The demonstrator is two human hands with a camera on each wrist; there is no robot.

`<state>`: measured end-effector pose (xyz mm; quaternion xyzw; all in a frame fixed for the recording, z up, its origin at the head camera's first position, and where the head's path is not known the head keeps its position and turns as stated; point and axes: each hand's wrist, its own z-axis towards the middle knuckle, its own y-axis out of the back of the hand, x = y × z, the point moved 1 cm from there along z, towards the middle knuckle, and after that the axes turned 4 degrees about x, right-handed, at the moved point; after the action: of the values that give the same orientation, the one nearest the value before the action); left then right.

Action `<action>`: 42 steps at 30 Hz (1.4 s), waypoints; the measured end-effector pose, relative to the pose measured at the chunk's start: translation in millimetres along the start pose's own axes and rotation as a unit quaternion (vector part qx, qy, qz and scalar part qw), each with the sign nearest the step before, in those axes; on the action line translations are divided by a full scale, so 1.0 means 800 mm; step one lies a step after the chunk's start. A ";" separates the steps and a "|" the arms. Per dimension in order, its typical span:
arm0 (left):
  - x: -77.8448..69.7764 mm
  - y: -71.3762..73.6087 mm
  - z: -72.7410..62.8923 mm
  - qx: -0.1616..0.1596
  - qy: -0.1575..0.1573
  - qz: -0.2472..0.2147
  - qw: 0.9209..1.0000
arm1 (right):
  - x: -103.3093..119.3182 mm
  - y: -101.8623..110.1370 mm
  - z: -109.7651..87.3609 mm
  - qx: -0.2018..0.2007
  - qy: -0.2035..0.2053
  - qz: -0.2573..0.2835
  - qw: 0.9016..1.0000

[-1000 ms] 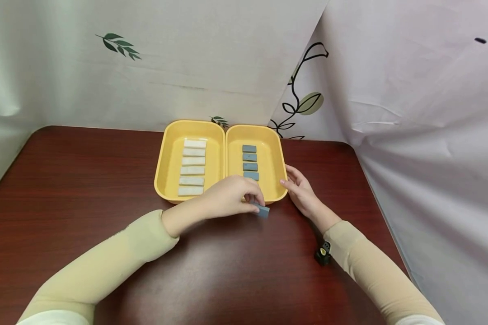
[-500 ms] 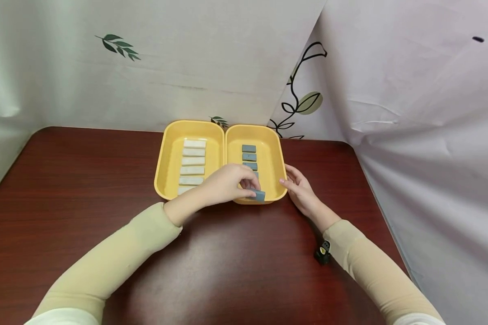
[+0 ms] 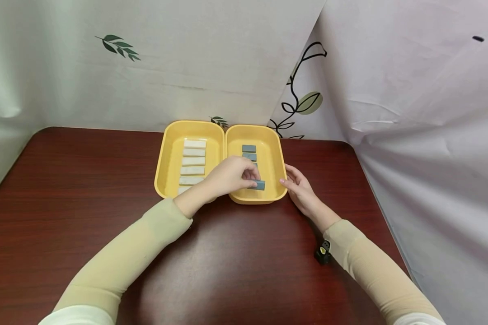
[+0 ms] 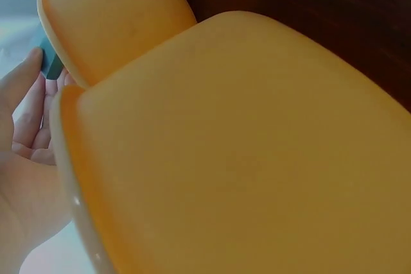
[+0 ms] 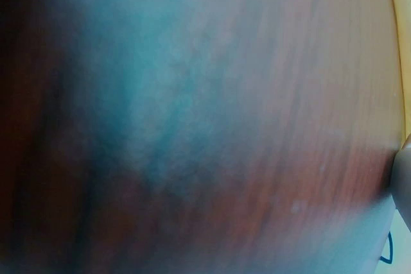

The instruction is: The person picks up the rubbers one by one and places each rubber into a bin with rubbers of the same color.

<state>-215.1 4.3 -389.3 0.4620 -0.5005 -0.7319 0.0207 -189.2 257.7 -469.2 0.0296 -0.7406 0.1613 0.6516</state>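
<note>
Over the right yellow tray (image 3: 274, 158), my left hand (image 3: 232, 175) pinches a small blue-grey block (image 3: 260, 185) between thumb and fingers. That block (image 4: 51, 61) also shows at the thumb tip in the left wrist view, above the tray's rim. Blue-grey blocks of the same kind, such as the far one (image 3: 249, 148), lie in a column inside this tray; the hand hides the nearer ones. My right hand (image 3: 305, 194) holds the tray's right side, thumb at the rim and fingers along the outer wall. In the right wrist view only a bit of that hand shows.
Left of it, joined rim to rim, a second yellow tray (image 3: 161, 167) bears a column of several white blocks (image 3: 193, 161). Both stand on a dark red wooden table (image 3: 89, 180). A small black device (image 3: 322, 253) is by the right sleeve. Printed curtains (image 3: 187, 58) border the table.
My left hand has carried the blue-grey block from in front of the right tray's near rim forward, over the inside of the tray. The right hand has stayed at the tray's side.
</note>
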 end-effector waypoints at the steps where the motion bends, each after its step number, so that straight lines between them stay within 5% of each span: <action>1: 0.001 0.000 0.002 0.002 0.000 0.002 1.000 | 0.000 0.000 0.000 0.004 0.004 -0.001 1.000; 10: 0.002 -0.005 0.017 0.035 0.030 0.061 0.997 | 0.004 0.000 -0.001 -0.004 -0.005 0.002 1.000; 27: 0.015 -0.013 0.035 0.079 0.057 0.078 0.992 | 0.005 -0.001 -0.001 -0.002 -0.015 -0.001 1.000; 42: 0.021 -0.023 0.038 0.075 0.099 0.092 0.988 | 0.005 -0.003 -0.002 0.002 -0.017 -0.006 1.000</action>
<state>-237.9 27.2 -411.8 0.4846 -0.5895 -0.6380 0.1031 -187.9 256.5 -465.0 0.0377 -0.7509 0.1586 0.6400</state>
